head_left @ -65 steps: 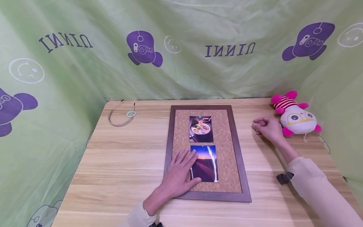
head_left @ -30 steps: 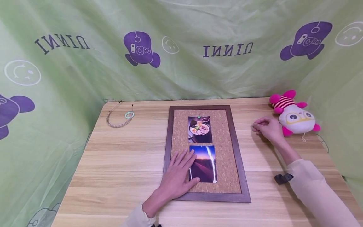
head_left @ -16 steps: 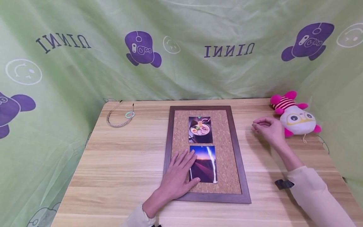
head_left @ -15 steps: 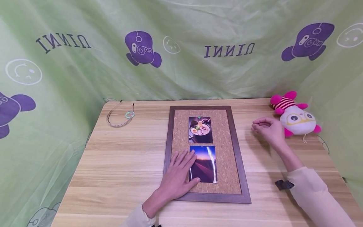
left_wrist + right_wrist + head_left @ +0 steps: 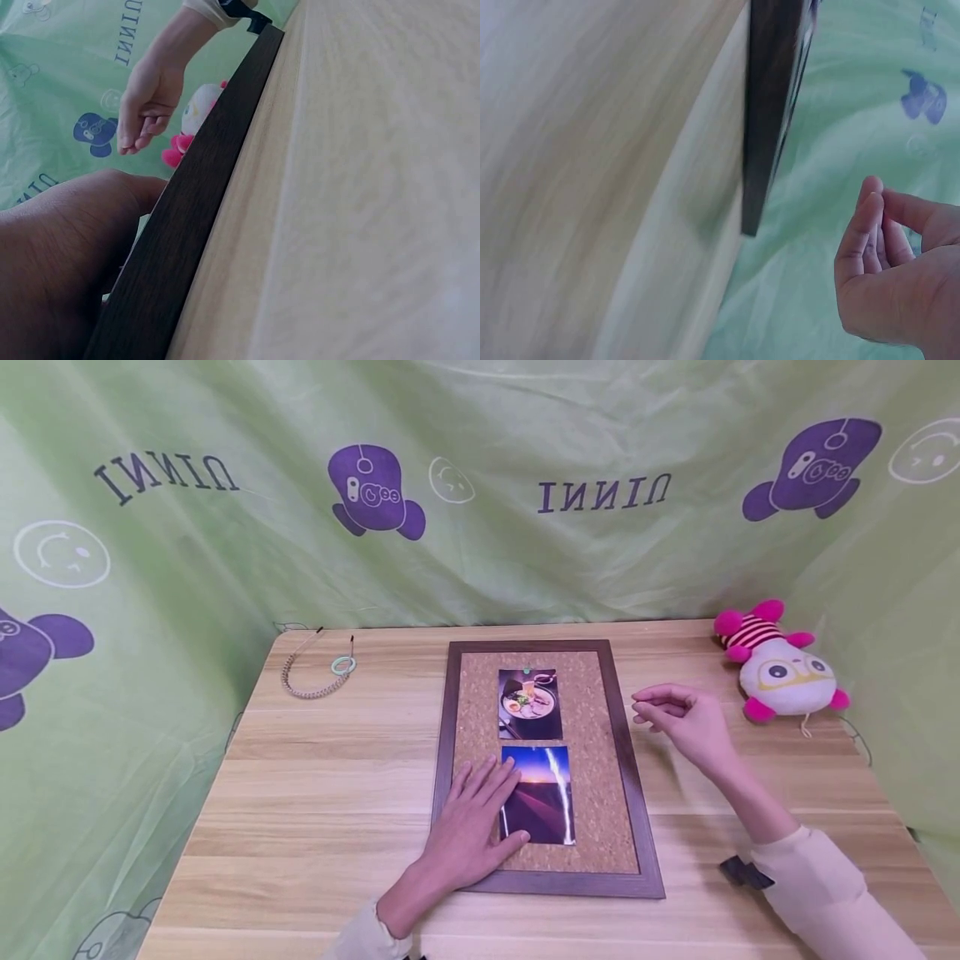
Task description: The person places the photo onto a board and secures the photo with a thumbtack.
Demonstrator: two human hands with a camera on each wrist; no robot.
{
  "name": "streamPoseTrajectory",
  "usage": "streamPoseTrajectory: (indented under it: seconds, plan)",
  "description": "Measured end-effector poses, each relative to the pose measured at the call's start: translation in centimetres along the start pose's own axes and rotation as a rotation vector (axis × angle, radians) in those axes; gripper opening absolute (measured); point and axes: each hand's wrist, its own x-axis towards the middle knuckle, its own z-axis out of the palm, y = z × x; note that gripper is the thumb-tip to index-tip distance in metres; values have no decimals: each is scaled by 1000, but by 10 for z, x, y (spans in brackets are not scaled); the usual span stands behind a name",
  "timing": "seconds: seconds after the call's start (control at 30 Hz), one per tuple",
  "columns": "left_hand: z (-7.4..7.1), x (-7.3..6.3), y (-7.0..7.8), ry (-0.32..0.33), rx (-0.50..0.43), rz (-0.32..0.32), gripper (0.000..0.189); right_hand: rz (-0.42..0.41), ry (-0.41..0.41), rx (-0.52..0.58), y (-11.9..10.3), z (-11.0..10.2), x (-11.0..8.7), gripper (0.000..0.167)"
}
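A brown-framed cork board (image 5: 600, 793) lies on the wooden table. On its upper part is a photo of a ramen bowl (image 5: 530, 704) with a green pushpin (image 5: 527, 671) at its top edge. Below it lies a glossy sunset photo (image 5: 540, 797). My left hand (image 5: 468, 827) rests flat across the board, its fingertips and thumb on the sunset photo's left side. My right hand (image 5: 690, 722) hovers just right of the frame. In the right wrist view the thumb and index fingertips (image 5: 871, 196) come together; I cannot tell whether something tiny sits between them.
A pink and white plush toy (image 5: 783, 668) lies at the table's back right corner. At the back left are a beaded headband (image 5: 315, 691) and a mint green ring (image 5: 344, 666). A green printed curtain (image 5: 495, 568) hangs around the table.
My right hand has shifted left and nearer, from beside the plush toy toward the board's right edge, fingertips still together. The left hand, the board and both photos have stayed put.
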Motion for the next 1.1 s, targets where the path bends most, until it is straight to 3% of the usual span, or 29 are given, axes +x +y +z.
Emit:
streamPoseTrajectory:
  seconds: [0.27, 0.4, 0.7, 0.97, 1.1]
  plan:
    - [0, 0, 0, -13, -13, -5, 83, -133, -13, -11, -16, 22, -8, 15]
    - [0, 0, 1, -15, -11, -9, 83, -152, -56, 8, -22, 32, -12, 13]
    - [-1, 1, 1, -7, -21, -6, 83, -62, -180, 42, -30, 56, -16, 14]
    - [-1, 1, -1, -16, -26, -11, 83, -48, -214, 17, -38, 74, -10, 14]
    - [1, 1, -2, -31, -54, -19, 83, -3, -268, 58, -43, 84, -6, 15]
